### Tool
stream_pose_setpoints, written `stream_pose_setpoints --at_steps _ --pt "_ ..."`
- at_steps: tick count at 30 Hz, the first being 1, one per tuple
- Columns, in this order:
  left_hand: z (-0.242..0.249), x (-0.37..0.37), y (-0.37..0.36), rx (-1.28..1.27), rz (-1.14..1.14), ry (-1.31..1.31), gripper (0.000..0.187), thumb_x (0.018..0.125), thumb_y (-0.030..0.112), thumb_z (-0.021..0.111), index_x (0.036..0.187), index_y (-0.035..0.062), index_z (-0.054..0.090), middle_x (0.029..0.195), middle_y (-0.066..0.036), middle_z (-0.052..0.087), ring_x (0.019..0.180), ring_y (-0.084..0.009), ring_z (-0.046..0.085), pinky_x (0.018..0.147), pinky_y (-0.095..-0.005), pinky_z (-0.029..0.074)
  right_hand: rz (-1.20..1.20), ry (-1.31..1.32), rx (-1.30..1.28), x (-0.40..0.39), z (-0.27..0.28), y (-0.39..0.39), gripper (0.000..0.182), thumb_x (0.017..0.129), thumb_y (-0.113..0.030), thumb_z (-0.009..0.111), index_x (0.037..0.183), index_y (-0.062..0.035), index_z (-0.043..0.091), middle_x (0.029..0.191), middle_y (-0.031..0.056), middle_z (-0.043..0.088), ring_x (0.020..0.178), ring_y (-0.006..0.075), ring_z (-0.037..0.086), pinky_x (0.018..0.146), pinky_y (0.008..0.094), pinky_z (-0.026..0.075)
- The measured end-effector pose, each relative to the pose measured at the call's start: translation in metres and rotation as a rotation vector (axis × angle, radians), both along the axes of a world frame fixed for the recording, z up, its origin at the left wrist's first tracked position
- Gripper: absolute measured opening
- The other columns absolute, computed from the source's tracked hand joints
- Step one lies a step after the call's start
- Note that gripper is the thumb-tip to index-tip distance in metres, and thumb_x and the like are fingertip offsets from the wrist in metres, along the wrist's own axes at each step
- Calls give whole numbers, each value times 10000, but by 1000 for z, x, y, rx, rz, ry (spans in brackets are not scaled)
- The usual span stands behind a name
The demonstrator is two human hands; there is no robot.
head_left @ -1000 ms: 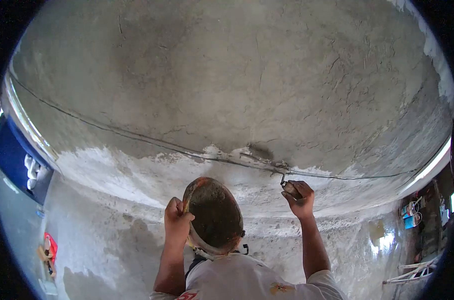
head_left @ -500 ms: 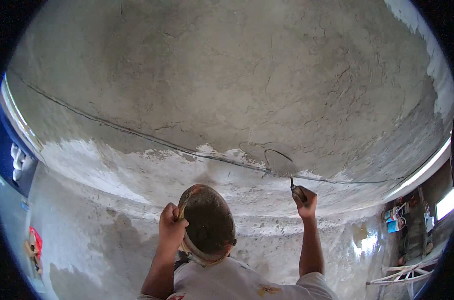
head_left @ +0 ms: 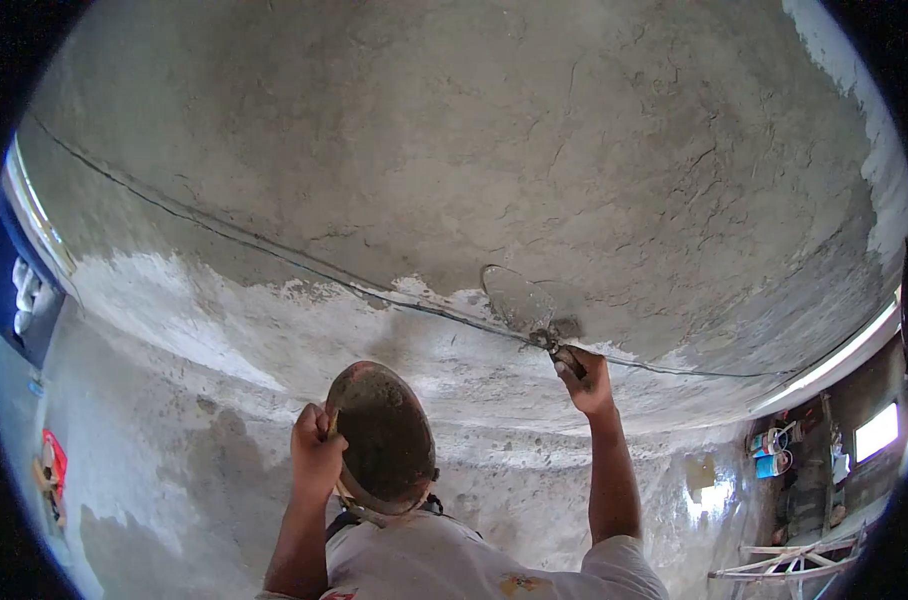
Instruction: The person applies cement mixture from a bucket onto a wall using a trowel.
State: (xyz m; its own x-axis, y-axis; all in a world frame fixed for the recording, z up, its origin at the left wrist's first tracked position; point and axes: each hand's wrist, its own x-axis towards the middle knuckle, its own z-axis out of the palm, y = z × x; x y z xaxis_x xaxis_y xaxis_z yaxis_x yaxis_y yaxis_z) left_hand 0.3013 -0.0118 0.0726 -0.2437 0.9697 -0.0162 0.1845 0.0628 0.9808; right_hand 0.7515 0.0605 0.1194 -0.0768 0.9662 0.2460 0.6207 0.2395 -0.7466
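R hand, nearer, grips trowel, long axis slanting up & L along wall; L hand, lower & farther, clutches bowl.

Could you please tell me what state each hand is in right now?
Left hand: closed on the rim of a round, shallow pan.
Right hand: closed around the handle of a trowel, its blade up at the wall.
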Motion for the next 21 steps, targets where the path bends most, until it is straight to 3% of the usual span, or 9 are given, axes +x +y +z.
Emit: stream_pose_setpoints --at_steps 7,9,10,12,13,14,17,21 --pt "-10 -11 -6 -40 57 -3 319 628 -61 576 793 82 341 757 -30 339 706 -176 364 638 -332 381 -18 66 37 4 -14 3 142 911 -92 723 1007 10 702 897 84 738 836 138 691 766 301 545" --pt "-47 -19 -6 44 59 -71 308 630 -57 570 790 79 344 749 -37 343 701 -180 367 637 -326 384 -21 -114 94 13 -33 2 134 897 -80 729 1019 -24 722 916 111 758 856 190 739 769 316 562" --pt "-38 -18 -6 49 62 -74 308 630 -57 570 790 79 344 749 -37 343 701 -180 367 637 -326 384 -18 -117 99 14 -39 1 134 897 -80 729 1019 -24 722 916 111 758 856 190 739 769 316 562" --pt "-19 -17 -10 -18 72 48 309 630 -42 583 786 77 344 740 -43 341 693 -188 369 635 -329 377 -61 -51 -3 14 -50 -1 171 868 -12 755 1026 20 699 934 70 744 879 95 657 798 278 527" --pt "-18 -15 -3 2 85 47 309 630 -42 583 786 77 344 740 -43 341 693 -188 369 635 -329 377 -56 -207 111 10 -44 -1 157 870 -77 764 1011 -27 717 906 107 753 815 159 704 762 293 536" --pt "-18 -15 -4 5 88 77 311 628 -33 592 786 74 347 738 -47 345 689 -194 375 632 -335 376 -51 -202 114 7 -39 -4 157 870 -77 764 1011 -27 717 906 107 753 815 159 704 762 293 536" --pt "-22 -19 -13 -14 78 115 319 623 -26 608 789 69 352 734 -54 359 688 -204 389 633 -345 375 -142 -380 132 -1 -29 -10 135 871 -223 766 959 -127 732 781 124 698 685 359 655 609 361 516" --pt "-8 -12 -14 -55 64 46 341 609 -51 614 782 73 347 749 -49 376 704 -200 403 642 -348 387 -151 -379 201 10 -29 -21 136 859 -214 780 948 -124 732 782 129 693 671 339 663 599 377 515"
